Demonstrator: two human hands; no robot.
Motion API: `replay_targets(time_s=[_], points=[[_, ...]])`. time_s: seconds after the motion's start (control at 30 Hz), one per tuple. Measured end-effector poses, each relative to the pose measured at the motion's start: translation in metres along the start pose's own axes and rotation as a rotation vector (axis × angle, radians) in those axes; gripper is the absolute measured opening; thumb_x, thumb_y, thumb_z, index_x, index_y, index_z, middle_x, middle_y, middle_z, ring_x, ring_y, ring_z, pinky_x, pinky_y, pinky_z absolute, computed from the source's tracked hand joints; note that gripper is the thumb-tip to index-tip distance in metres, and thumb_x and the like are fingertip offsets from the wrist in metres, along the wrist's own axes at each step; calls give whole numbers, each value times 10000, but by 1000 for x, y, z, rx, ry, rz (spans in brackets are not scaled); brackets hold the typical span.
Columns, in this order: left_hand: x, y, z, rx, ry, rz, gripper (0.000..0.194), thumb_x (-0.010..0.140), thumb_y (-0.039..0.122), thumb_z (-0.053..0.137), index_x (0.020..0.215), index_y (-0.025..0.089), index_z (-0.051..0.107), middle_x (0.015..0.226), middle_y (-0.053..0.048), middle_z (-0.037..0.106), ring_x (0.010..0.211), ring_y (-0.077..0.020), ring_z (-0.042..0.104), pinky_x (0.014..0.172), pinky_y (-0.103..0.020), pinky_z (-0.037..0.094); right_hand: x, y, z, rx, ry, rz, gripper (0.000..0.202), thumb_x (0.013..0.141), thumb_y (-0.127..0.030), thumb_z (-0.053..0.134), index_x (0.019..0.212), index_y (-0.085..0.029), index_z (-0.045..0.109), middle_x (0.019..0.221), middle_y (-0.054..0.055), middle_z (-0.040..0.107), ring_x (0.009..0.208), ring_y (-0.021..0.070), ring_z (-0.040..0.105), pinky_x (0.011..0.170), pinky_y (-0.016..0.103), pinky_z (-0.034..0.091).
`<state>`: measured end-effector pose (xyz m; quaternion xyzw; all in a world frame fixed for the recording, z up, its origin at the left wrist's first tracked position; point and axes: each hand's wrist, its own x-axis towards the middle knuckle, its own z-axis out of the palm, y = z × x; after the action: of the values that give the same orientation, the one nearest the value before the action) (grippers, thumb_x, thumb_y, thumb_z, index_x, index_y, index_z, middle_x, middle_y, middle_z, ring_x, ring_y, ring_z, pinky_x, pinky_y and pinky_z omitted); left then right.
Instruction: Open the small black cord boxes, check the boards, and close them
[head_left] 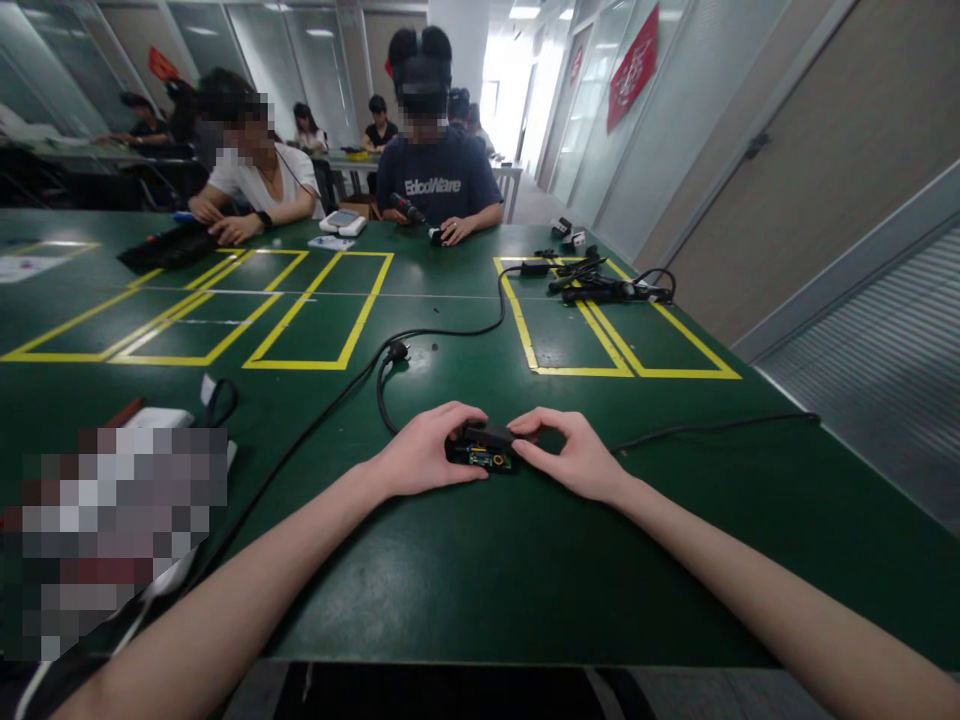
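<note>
An opened black power adapter (484, 458) rests on the green table, its circuit board with a ring-shaped part showing. My left hand (427, 450) wraps round the adapter's left end, thumb along the near side and fingers over the far side. With thumb and index finger, my right hand (574, 455) pinches the right end of the black cover (491, 437), which sits tilted over the board. A short black cord with a plug (397, 352) runs behind my left hand, and another black cord (712, 428) leads off to the right. Their joints with the adapter are hidden.
A long black cable (330, 400) crosses the table (480, 600) at left. Blurred-out items lie near my left forearm. Black adapters and cords (600, 285) are heaped at far right. Across the table, one person (439, 170) holds a power screwdriver; another (259, 180) sits beside a black tray.
</note>
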<state>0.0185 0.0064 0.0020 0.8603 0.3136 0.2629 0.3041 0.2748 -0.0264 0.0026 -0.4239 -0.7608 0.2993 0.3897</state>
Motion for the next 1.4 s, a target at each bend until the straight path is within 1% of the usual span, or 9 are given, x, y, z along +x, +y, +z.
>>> replay_targets(time_s=[0.13,0.37,0.53,0.67,0.73,0.83,0.97,1.17,1.4], points=[[0,0,-1,93,-28,38,439,774,319,869,1152,210,673,1078,-44,730,963,-223,701,865,-336,558,0,4,0,-78,-72,-171,63,879,-257,701,915,-206,697,969,76,776,849,204,727,764,348,602],[-1,0,-1,141,-29,56,418,798,342,859,1149,212,674,1061,-39,732,935,-209,696,829,-316,548,1,7,-4,-270,-102,-343,73,896,-207,662,969,-203,671,962,84,771,876,220,711,796,372,593],[-1,0,0,176,-30,88,314,832,352,833,1042,191,663,1041,-54,731,940,-218,692,809,-316,534,2,-1,-3,-319,-147,-308,66,910,-228,647,967,-199,665,978,88,768,878,226,700,793,377,580],[0,0,-1,231,-39,89,318,860,372,803,1070,189,649,1032,-63,724,927,-226,684,784,-324,527,2,-3,-2,-234,-139,-91,82,927,-258,629,948,-199,682,912,55,756,777,191,691,712,327,569],[0,1,-2,268,-63,108,294,890,382,771,1070,186,645,1027,-71,724,932,-234,678,788,-334,524,2,-4,-2,-237,-146,-60,86,933,-260,621,949,-197,678,905,52,748,771,187,684,713,323,561],[2,3,-4,288,-88,132,247,944,398,707,1057,190,635,1046,-78,728,954,-238,671,802,-339,521,2,-5,-3,-345,-180,-176,118,881,-252,685,979,-194,649,954,77,731,864,220,677,775,354,552],[2,7,-3,327,-98,118,238,984,402,646,1085,188,619,1066,-87,722,964,-243,670,812,-348,528,2,-3,-4,-465,-247,-245,255,823,-251,775,1012,-201,611,981,80,705,863,227,657,724,334,525],[5,11,-2,465,-156,169,355,974,427,650,1211,170,591,1100,-104,724,1000,-273,686,874,-387,527,3,1,0,-553,-258,-354,166,985,-303,622,1066,-157,618,923,96,691,807,224,623,700,336,493],[6,12,-5,487,-215,169,349,1050,517,522,924,197,580,842,-34,705,786,-217,690,749,-319,499,2,-2,0,-645,-240,-456,274,1055,-349,487,1111,-140,655,862,101,697,769,225,617,684,346,485]])
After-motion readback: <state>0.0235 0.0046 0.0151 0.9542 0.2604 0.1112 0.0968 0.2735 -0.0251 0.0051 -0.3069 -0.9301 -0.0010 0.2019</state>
